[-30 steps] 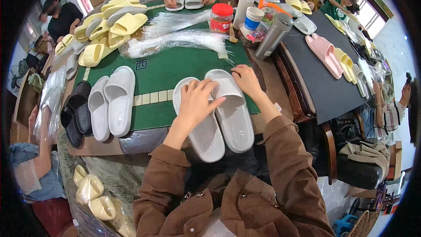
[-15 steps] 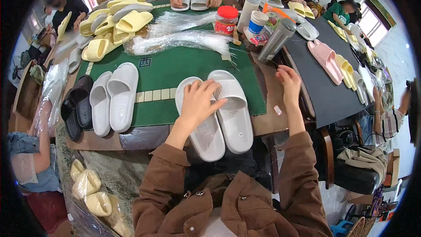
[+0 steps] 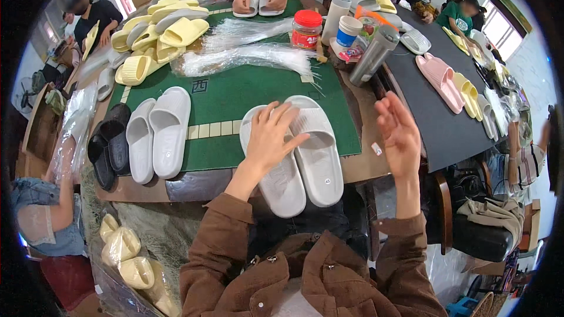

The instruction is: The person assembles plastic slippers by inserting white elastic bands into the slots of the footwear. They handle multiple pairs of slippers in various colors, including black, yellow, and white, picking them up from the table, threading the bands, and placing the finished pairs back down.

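A pair of light grey slippers lies at the near edge of the green mat, overhanging it. My left hand (image 3: 271,137) rests over the strap of the left slipper (image 3: 279,191), its fingers spread and partly hiding that strap. Its thumb points across to the right slipper (image 3: 320,164), which has a small round sticker at the heel. To the right, my right hand (image 3: 400,132) is raised in the air, fingers loosely apart and nothing visible in them. It is nearest the steel tumbler (image 3: 374,57) and the table's right side.
Another grey pair (image 3: 170,132) and black slippers (image 3: 111,144) lie at left. Beyond are yellow slippers (image 3: 183,32), bundles of clear plastic strands (image 3: 247,60), a red-lidded jar (image 3: 306,28) and a paper cup (image 3: 346,32). A co-worker's hands (image 3: 273,0) hold grey slippers across the table.
My right hand has moved slightly right and toward me, its pinched fingers opening out. My left hand stays over the slippers. Across the table, the co-worker's hands have shifted on their pair.
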